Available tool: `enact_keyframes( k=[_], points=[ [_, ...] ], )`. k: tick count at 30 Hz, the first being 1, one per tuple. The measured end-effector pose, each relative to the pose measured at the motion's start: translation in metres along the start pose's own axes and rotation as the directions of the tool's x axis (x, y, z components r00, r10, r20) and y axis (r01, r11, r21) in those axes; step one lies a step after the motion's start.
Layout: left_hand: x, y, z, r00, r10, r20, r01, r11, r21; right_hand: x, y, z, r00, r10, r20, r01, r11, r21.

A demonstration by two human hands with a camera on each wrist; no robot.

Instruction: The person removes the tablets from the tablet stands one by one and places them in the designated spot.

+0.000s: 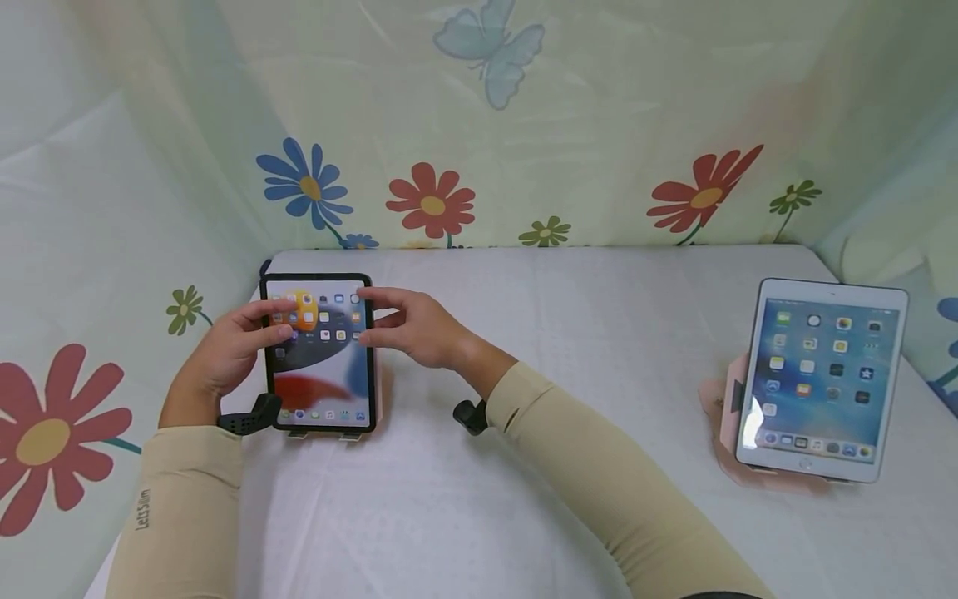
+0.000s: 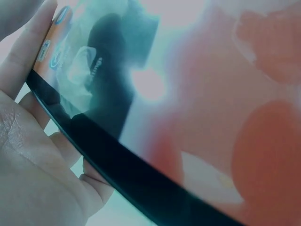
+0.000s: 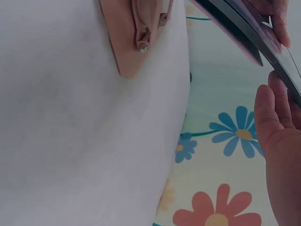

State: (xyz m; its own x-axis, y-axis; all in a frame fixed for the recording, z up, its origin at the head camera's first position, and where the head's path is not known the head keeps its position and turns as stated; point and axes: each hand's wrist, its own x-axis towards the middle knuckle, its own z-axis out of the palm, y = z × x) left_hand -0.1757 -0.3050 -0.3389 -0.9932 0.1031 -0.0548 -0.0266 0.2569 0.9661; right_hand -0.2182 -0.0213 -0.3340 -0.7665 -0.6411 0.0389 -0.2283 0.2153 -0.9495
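In the head view a black-framed tablet [image 1: 322, 378] stands upright, leaning back on a stand at the left of the table. My left hand [image 1: 228, 349] grips its left edge, with thumb and a finger over the lit screen. On the opposite edge my right hand [image 1: 427, 329] holds the upper part between thumb and fingers. The left wrist view shows fingers reaching behind the tablet's black border [image 2: 117, 155]. Beneath the tablet [image 3: 270, 52] in the right wrist view, the pinkish stand base [image 3: 124, 47] rests on the cloth.
A white tablet [image 1: 823, 383] with its screen lit leans on a pink stand [image 1: 733, 408] at the right. White cloth [image 1: 569, 349] covers the table. Behind it hangs a curtain [image 1: 599, 125] printed with flowers and a butterfly.
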Motion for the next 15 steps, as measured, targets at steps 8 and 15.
enact_keyframes(
  k=[8,15],
  points=[
    [-0.004,0.019,0.007,0.997,0.072,-0.028,-0.069,0.994,0.081,-0.008,-0.012,-0.009,0.997,-0.042,-0.066,0.044,0.999,0.031],
    [-0.009,0.041,0.015,0.992,0.121,-0.029,-0.114,0.978,0.176,-0.017,-0.021,-0.017,0.989,-0.076,-0.127,0.093,0.987,0.131]
  ],
)
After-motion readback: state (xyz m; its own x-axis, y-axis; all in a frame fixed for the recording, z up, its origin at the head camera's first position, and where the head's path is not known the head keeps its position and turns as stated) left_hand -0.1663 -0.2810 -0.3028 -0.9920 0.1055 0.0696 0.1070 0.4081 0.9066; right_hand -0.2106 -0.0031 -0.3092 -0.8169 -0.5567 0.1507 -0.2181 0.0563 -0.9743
